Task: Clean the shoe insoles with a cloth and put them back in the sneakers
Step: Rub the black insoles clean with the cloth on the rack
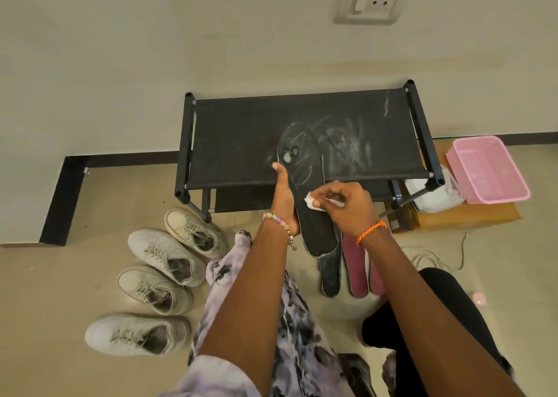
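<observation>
Beige floor, black shoe rack (305, 137) against wall. Left hand (283, 197) grips dark insole (305, 191) along edge, bracing it. Right hand (347, 203) pinches white cloth (312, 201) onto its middle, wiping. Sneakers (157, 288) left of hands; spare insoles (353, 270) below right wrist, waiting.

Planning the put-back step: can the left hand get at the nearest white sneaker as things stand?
Probably not yet. The left hand is gripping the black insole while the right hand wipes it with the cloth. The sneaker itself sits unobstructed on the floor to the left.
</observation>
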